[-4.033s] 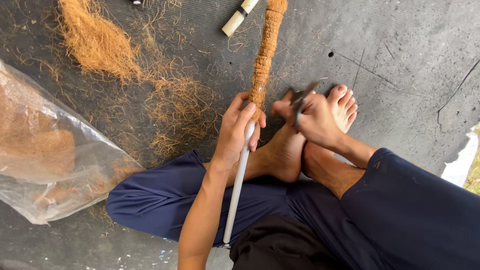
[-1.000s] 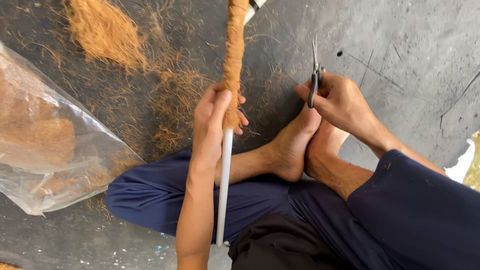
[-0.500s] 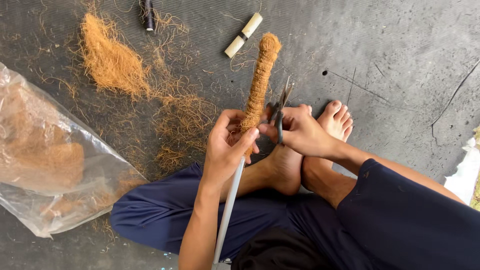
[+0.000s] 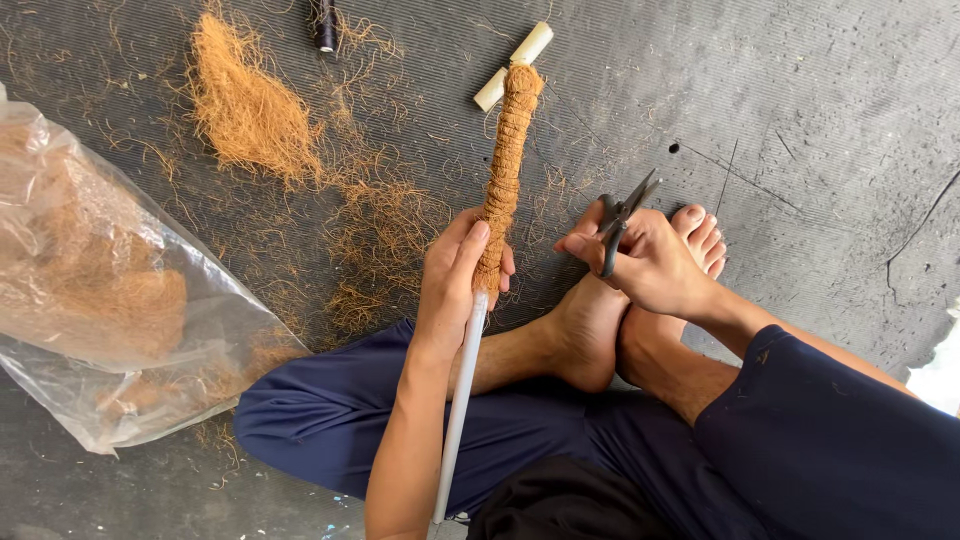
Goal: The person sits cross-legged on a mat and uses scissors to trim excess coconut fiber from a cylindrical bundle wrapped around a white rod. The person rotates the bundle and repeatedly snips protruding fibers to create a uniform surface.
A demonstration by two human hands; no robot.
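Observation:
My left hand (image 4: 452, 283) grips a long white pole (image 4: 460, 400) where its brown coir-fibre wrapping (image 4: 504, 170) ends. The wrapped part points away from me, up over the floor. My right hand (image 4: 645, 262) holds a pair of grey scissors (image 4: 620, 222) just right of the wrapped pole, blades slightly apart and pointing up. Both hands hover above my crossed bare feet (image 4: 590, 330) and dark blue trousers (image 4: 330, 420).
A clear plastic bag of coir fibre (image 4: 100, 290) lies at the left. A loose heap of fibre (image 4: 245, 105) and scattered strands cover the dark floor ahead. A short white tube piece (image 4: 513, 64) and a dark spool (image 4: 325, 22) lie near the top.
The scissors hand has drawn slightly back to the right of the wrapped pole. Four seconds ago the pole reached further up out of view; its wrapped tip now shows whole.

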